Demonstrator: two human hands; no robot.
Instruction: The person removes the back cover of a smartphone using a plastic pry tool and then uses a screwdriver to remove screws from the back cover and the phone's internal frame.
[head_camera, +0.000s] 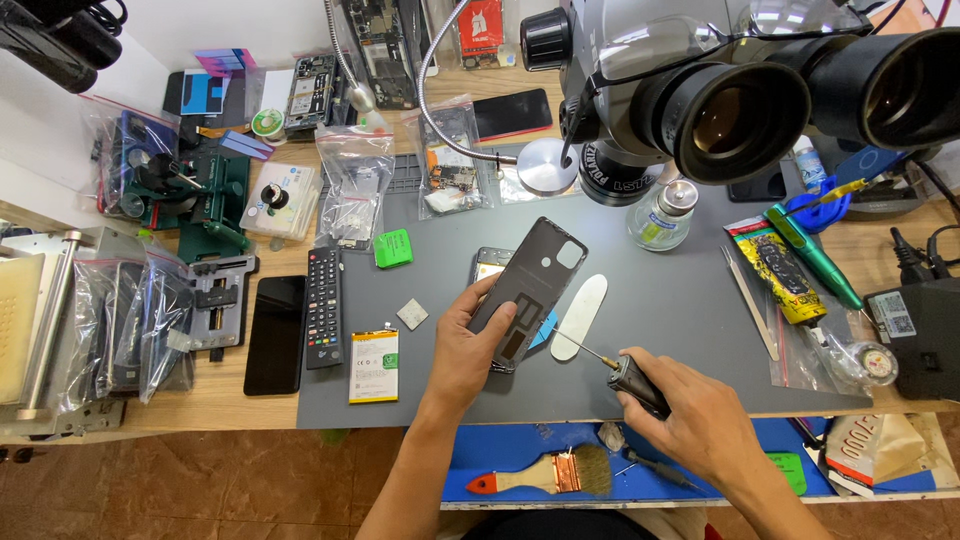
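Note:
My left hand (466, 350) grips a dark phone back cover (530, 282), tilted up over a phone body (489, 264) that lies on the grey work mat (660, 310). My right hand (690, 405) holds a black-handled screwdriver (625, 372); its thin tip points left toward the lower edge of the cover. A white oval pry tool (580, 314) and a blue pick (545, 330) lie just right of the cover. A phone battery (374, 365) rests on the mat to the left.
A microscope (740, 90) hangs over the mat's far right. A remote (323, 305), black phone (273, 333), green jig (210, 200) and bagged parts (355, 185) crowd the left. Glass bottle (662, 213), tweezers (748, 300) and glue tube (782, 270) sit right. A brush (545, 472) lies on the blue tray.

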